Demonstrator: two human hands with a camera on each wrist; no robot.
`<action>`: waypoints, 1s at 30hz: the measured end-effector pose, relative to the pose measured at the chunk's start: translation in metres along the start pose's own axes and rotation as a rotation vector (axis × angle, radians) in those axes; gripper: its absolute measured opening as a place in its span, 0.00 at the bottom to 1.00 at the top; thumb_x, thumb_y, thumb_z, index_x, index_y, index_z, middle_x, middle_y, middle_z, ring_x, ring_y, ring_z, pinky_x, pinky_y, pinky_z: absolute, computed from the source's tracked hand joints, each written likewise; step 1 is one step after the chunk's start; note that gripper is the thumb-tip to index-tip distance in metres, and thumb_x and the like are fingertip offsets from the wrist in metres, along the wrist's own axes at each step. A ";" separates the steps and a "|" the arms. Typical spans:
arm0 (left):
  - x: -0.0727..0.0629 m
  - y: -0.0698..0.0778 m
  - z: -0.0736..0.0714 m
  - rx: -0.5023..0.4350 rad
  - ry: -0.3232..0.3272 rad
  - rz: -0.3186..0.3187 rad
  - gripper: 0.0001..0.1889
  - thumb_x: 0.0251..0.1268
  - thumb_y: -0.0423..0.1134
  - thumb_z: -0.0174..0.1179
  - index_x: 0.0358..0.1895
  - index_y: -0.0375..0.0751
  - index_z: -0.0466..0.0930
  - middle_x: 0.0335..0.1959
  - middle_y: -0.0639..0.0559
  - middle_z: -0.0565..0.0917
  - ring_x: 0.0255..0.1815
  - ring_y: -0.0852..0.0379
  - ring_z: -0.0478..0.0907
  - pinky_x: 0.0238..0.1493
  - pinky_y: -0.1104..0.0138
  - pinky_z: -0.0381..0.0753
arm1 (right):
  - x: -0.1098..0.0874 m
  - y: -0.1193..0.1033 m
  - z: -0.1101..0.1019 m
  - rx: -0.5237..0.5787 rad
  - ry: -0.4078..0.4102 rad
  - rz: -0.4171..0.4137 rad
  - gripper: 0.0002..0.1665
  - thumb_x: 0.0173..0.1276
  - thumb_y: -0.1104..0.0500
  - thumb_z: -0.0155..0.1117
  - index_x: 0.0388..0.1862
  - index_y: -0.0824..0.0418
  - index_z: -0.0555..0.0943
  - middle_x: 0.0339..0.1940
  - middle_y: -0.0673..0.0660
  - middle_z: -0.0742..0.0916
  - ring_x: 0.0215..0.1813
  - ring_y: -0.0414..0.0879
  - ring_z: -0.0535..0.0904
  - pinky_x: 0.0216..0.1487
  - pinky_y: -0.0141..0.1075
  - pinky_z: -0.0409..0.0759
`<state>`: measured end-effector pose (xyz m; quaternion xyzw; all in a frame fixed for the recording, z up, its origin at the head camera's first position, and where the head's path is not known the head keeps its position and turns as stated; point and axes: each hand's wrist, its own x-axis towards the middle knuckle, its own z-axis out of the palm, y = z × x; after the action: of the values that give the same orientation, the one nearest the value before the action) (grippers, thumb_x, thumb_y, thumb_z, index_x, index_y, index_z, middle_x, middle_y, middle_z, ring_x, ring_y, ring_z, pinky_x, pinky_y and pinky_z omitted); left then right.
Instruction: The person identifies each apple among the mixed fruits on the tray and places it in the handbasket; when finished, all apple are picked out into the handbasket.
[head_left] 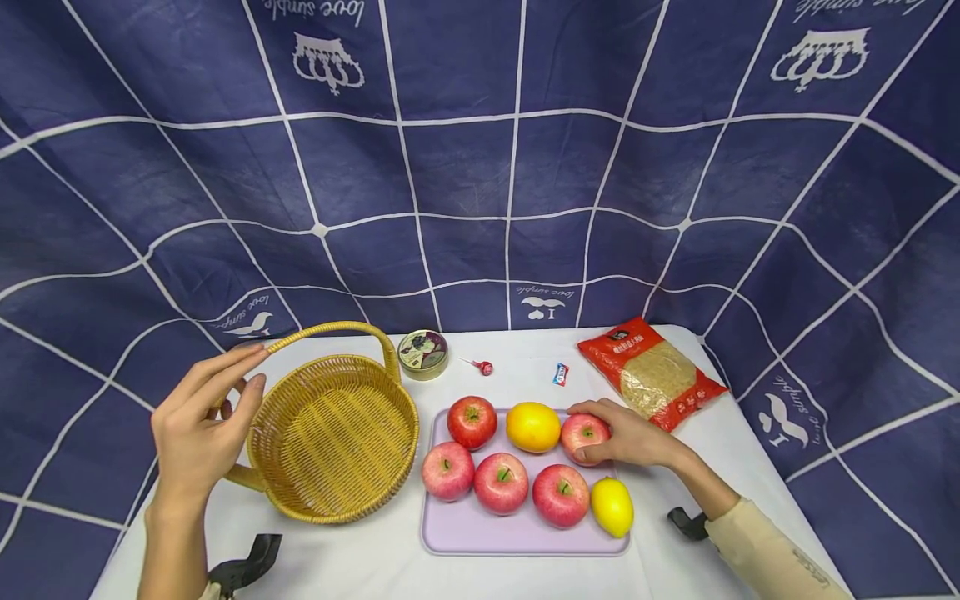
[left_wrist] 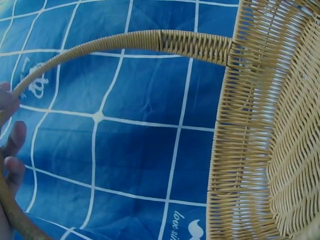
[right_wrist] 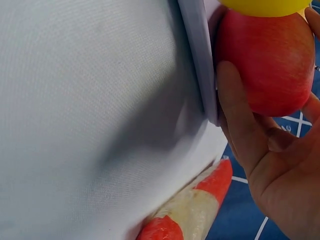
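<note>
On the left, a yellow wicker basket point(head_left: 332, 439) stands with nothing inside. My left hand point(head_left: 204, 404) is at its arched handle point(head_left: 358, 327), fingers and thumb curved around the far side, with part of the handle hidden behind the hand. The left wrist view shows fingertips point(left_wrist: 17, 137) within the handle's loop. My right hand point(head_left: 630, 435) grips a red apple point(head_left: 583, 435) at the back right corner of a lilac tray point(head_left: 517, 543). Also on the tray are several apples point(head_left: 501, 483), an orange-yellow lemon point(head_left: 533, 427) and a yellow lemon point(head_left: 613, 507) at the right edge.
Behind the tray lie a round tin point(head_left: 423, 354), a red lollipop point(head_left: 485, 367) and a small blue-and-red wrapped sweet point(head_left: 560, 374). A red bag of grain-like food point(head_left: 651, 373) rests at the back right. Blue checked cloth point(head_left: 465, 167) hangs around the white table.
</note>
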<state>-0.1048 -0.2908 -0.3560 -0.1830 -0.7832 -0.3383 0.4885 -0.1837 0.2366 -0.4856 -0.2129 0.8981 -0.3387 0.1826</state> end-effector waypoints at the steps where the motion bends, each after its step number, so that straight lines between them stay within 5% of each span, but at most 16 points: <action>1: 0.000 0.000 0.000 -0.020 0.013 -0.004 0.10 0.60 0.25 0.63 0.44 0.29 0.89 0.44 0.36 0.88 0.34 0.71 0.74 0.29 0.86 0.61 | 0.000 0.000 0.000 0.012 -0.004 0.003 0.39 0.57 0.41 0.76 0.67 0.47 0.76 0.54 0.51 0.80 0.51 0.47 0.77 0.52 0.44 0.80; 7: -0.004 -0.004 -0.001 -0.126 0.086 -0.052 0.08 0.57 0.21 0.64 0.39 0.25 0.88 0.42 0.36 0.88 0.48 0.65 0.84 0.44 0.84 0.75 | 0.001 0.000 -0.001 0.050 -0.015 0.015 0.39 0.59 0.41 0.75 0.68 0.46 0.75 0.55 0.51 0.80 0.52 0.46 0.77 0.55 0.44 0.80; 20: -0.018 -0.024 -0.002 -0.243 0.138 -0.099 0.07 0.55 0.19 0.64 0.37 0.21 0.87 0.41 0.35 0.88 0.48 0.57 0.86 0.48 0.80 0.80 | 0.001 0.000 0.004 0.119 -0.024 0.000 0.36 0.60 0.44 0.76 0.67 0.45 0.76 0.54 0.53 0.79 0.53 0.48 0.76 0.54 0.43 0.79; 30: -0.012 -0.009 -0.001 -0.238 0.146 -0.095 0.06 0.55 0.18 0.63 0.36 0.19 0.86 0.41 0.37 0.89 0.46 0.61 0.85 0.46 0.81 0.79 | 0.001 -0.001 0.006 0.104 -0.020 0.015 0.37 0.57 0.45 0.77 0.66 0.42 0.77 0.55 0.52 0.79 0.54 0.49 0.75 0.53 0.42 0.80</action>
<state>-0.1044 -0.2972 -0.3696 -0.1773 -0.7077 -0.4641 0.5024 -0.1813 0.2323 -0.4895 -0.1998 0.8790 -0.3812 0.2051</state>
